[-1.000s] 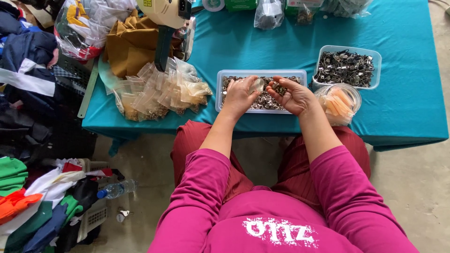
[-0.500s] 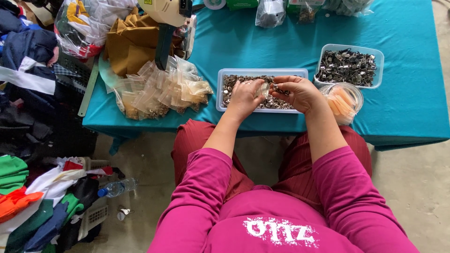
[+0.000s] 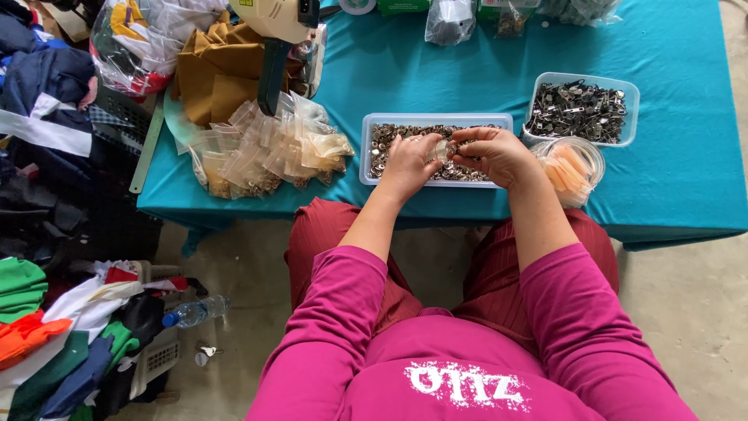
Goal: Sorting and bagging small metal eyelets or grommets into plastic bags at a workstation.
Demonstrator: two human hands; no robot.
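Filling a small clear bag (image 3: 442,148) at frame centre, both hands (image 3: 456,156) pinch it together above the tray of metal pieces (image 3: 374,144); next calls for a steady pour.

Bright, even daylight, soft w/ no hard shadows; source direction can't be told. Teal table cloth (image 3: 670,179) reads saturated, slightly lighter toward top edge. Faint shadow under table front onto concrete floor (image 3: 686,304). Small glare spots on clear plastic bags (image 3: 265,148) and on metal bits in long tray (image 3: 374,125). Both hands (image 3: 456,156) sharp enough, fine detail of small parts lost, too small. Wide-angle bend at frame edges: table edge curves at right. Dark clothes pile (image 3: 54,187) at left loses detail in shade.
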